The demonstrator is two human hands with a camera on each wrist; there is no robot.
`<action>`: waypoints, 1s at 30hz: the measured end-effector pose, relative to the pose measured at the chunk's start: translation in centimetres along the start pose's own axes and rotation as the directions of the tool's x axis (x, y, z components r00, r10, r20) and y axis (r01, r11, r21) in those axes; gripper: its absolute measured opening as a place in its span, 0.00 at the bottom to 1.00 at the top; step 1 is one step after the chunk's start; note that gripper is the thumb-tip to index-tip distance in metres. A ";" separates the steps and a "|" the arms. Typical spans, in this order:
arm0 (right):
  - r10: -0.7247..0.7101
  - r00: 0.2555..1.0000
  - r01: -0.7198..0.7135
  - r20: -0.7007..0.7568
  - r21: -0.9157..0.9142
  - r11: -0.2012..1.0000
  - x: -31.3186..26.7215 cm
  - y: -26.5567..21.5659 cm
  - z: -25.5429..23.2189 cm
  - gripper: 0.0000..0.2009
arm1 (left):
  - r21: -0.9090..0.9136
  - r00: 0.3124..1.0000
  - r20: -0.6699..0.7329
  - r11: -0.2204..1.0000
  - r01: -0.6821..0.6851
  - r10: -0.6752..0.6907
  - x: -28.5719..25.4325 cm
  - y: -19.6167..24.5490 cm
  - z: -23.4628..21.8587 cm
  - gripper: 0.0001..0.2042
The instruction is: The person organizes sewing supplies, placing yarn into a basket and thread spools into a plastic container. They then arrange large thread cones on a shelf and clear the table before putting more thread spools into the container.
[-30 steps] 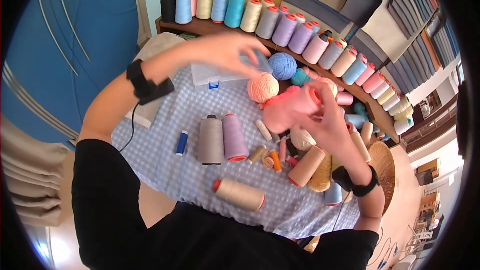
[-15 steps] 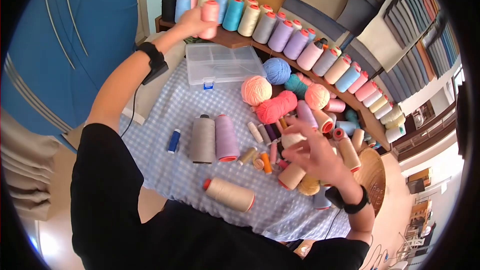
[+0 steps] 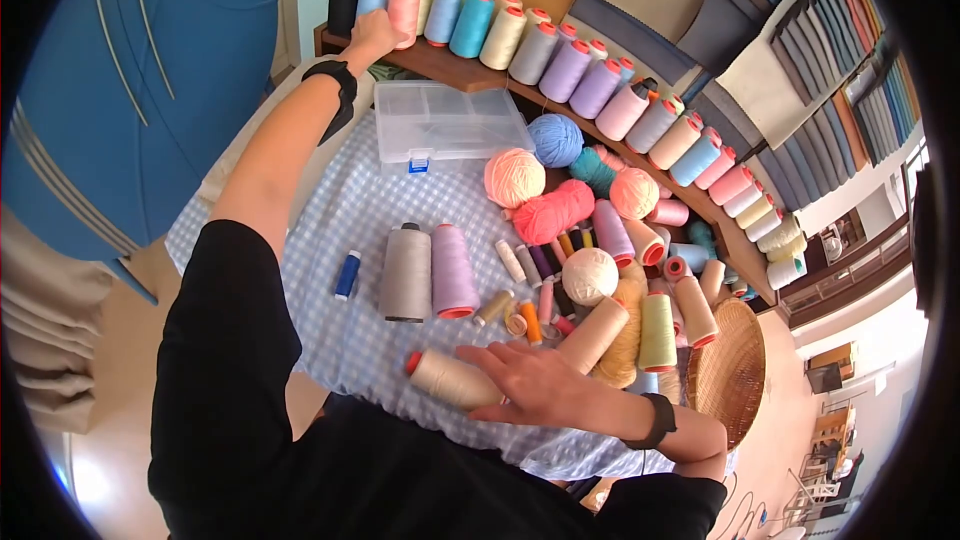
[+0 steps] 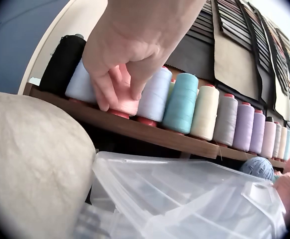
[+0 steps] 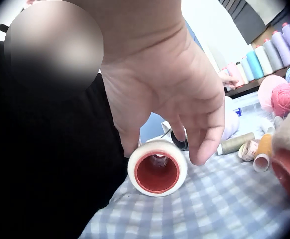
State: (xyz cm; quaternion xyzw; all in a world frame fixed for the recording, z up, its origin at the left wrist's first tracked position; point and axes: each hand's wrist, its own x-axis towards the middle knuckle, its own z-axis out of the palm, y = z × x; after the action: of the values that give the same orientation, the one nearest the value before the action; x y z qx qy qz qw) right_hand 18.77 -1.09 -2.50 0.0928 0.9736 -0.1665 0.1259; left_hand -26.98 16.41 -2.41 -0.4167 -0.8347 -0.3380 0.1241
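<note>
On the wooden shelf, my left hand (image 3: 374, 38) (image 4: 130, 55) grips a pink thread cone (image 3: 404, 12) (image 4: 125, 102), which stands upright between light blue cones. My right hand (image 3: 545, 385) (image 5: 167, 94) is spread over the right end of a cream cone (image 3: 445, 378) (image 5: 182, 169) lying on the checked cloth. The thumb is at its near side and the fingers on the far side; whether they press it is unclear. A grey cone (image 3: 406, 275) and a lilac cone (image 3: 455, 270) lie side by side above it, with a small blue spool (image 3: 347, 275) to their left.
A clear lidded box (image 3: 450, 125) (image 4: 185, 194) lies below the shelf. Yarn balls, such as the blue one (image 3: 554, 140), and many cones and spools crowd the cloth's right side. A wicker basket (image 3: 728, 370) is at the right edge.
My left hand has carried the pink cone from the pile to the shelf and lowered it into the row. My right hand has moved from above the pile down-left to the cream cone.
</note>
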 end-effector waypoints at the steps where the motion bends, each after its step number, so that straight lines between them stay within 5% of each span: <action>1: 0.014 0.999 -0.014 0.050 0.014 1.000 0.4 -0.2 -0.1 0.33 | -0.002 1.000 -0.001 1.000 -0.002 0.002 0.2 -0.3 0.0 0.22; 3: 0.029 0.995 -0.031 0.095 0.027 0.999 0.8 -0.3 -0.5 0.34 | -0.033 0.934 0.358 0.999 0.021 -0.008 -0.7 0.4 -2.2 0.25; 4: 0.029 0.994 -0.035 0.102 0.060 0.998 0.8 -0.4 -0.7 0.34 | -0.032 0.933 0.359 0.999 0.018 -0.006 -1.2 1.0 -3.0 0.25; 6: 0.026 0.994 -0.037 0.107 0.104 0.994 1.0 -0.2 -1.1 0.34 | -0.171 0.797 0.597 0.985 0.011 0.095 -2.9 2.9 -4.4 0.23; 8: 0.093 0.974 -0.150 0.207 0.281 0.948 0.7 1.0 -2.1 0.31 | -0.291 0.686 0.676 0.953 -0.087 0.269 -6.5 5.9 -7.9 0.21; 10: 0.067 0.990 -0.114 0.127 0.416 0.902 0.2 2.0 -3.5 0.30 | -0.436 0.530 0.724 0.888 -0.145 0.442 -10.5 8.9 -11.4 0.20; 12: 0.058 0.997 -0.070 0.040 0.655 0.752 0.0 3.0 -4.8 0.32 | -0.579 0.326 0.753 0.811 -0.084 0.571 -13.7 11.0 -13.5 0.19; 13: 0.144 0.990 -0.077 -0.009 0.810 0.582 0.1 2.6 -5.3 0.31 | -0.573 0.318 0.762 0.816 -0.077 0.565 -15.1 11.7 -14.1 0.19; 14: 0.239 0.970 -0.057 -0.041 0.921 0.386 0.2 2.4 -5.8 0.30 | -0.621 0.208 0.768 0.784 0.006 0.606 -16.3 12.5 -14.7 0.19; 15: 0.284 0.951 0.006 -0.124 0.925 0.380 0.6 2.8 -6.2 0.29 | -0.657 0.098 0.754 0.749 0.092 0.649 -17.2 13.0 -15.0 0.18; 16: 0.284 0.918 0.177 -0.278 0.926 0.335 1.2 2.8 -6.2 0.30 | -0.658 0.088 0.753 0.749 0.084 0.652 -17.7 13.3 -15.2 0.18; 19: 0.327 0.884 0.182 -0.333 0.891 0.415 2.1 3.0 -6.6 0.31 | -0.654 0.115 0.752 0.757 0.002 0.649 -17.3 14.1 -14.8 0.18; 20: 0.331 0.874 0.127 -0.356 0.824 0.552 2.7 3.6 -6.2 0.33 | -0.655 0.109 0.750 0.755 -0.013 0.652 -16.5 14.0 -14.9 0.18; 22: 0.345 0.849 0.075 -0.401 0.737 0.672 3.8 4.2 -5.8 0.34 | -0.550 0.398 0.735 0.826 -0.124 0.549 -14.6 13.8 -15.2 0.19; 24: 0.419 0.879 -0.258 -0.228 0.510 0.821 4.7 4.4 -5.6 0.37 | -0.482 0.619 0.596 0.845 -0.234 0.512 -11.2 12.2 -13.7 0.21; 25: 0.377 0.903 -0.237 -0.208 0.491 0.838 5.3 5.2 -4.8 0.40 | -0.404 0.707 0.471 0.842 -0.357 0.527 -9.1 10.8 -12.4 0.23; 26: 0.385 0.893 -0.229 -0.232 0.502 0.834 6.2 5.6 -3.9 0.40 | -0.308 0.769 0.328 0.832 -0.462 0.549 -7.2 9.5 -11.1 0.25; 30: 0.379 0.922 -0.351 -0.082 0.240 0.905 9.2 3.5 -4.4 0.41 | -0.071 0.815 0.232 0.845 -0.530 0.531 -1.8 6.3 -6.8 0.28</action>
State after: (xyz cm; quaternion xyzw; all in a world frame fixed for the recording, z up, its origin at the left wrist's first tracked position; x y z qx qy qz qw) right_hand 9.89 4.98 -2.05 0.2974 0.9202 -0.2410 0.0818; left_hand -21.44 13.47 4.64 -0.6708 -0.6939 -0.2378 0.1097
